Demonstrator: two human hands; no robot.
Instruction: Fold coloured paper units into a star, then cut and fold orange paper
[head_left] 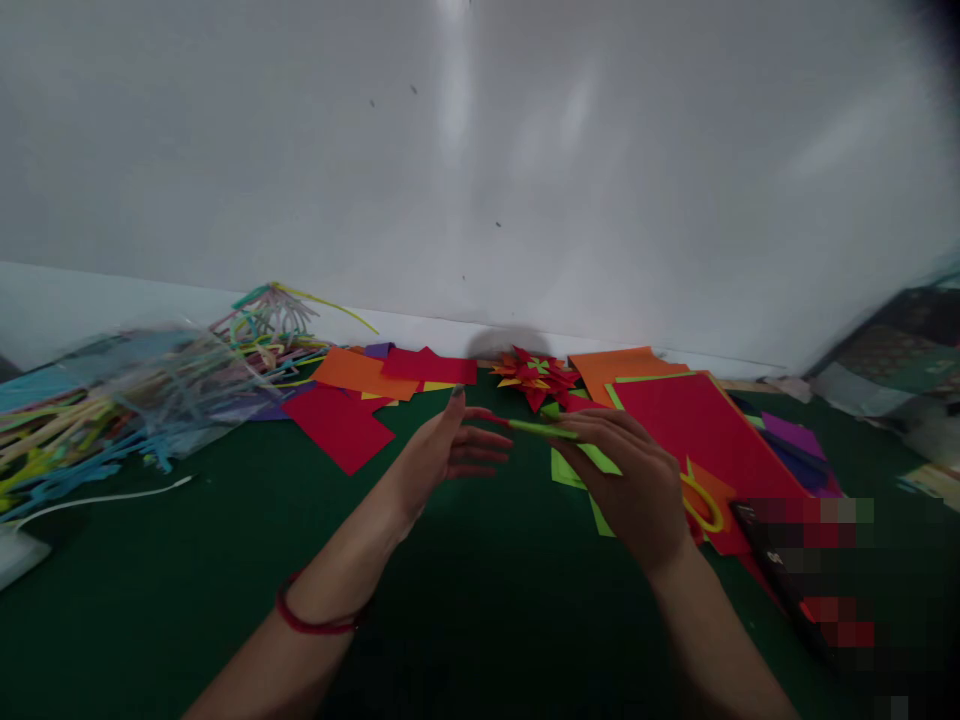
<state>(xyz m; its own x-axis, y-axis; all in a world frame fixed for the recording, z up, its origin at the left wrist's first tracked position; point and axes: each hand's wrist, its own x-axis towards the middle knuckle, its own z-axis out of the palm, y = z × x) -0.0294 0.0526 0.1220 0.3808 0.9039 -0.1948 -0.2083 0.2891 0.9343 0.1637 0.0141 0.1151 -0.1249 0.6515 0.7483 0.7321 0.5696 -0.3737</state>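
In the head view my right hand (626,470) is closed on a thin folded piece of light green paper (541,430), held above the table with a small red tip pointing left. My left hand (457,445) is open with the thumb raised. Its fingertips are close to the red tip, and whether they touch it I cannot tell. Behind the hands sits a folded paper flower (536,375) in red, orange and yellow with a green centre. Light green paper sheets (568,470) lie under and beside my right hand, which hides part of them.
Red paper (339,425) and orange paper (367,372) lie at left, near a heap of pipe cleaners (90,430) in plastic. At right are large red sheets (682,420), a yellow scissors handle (703,503) and a dark phone (780,580). A white wall (375,180) stands behind.
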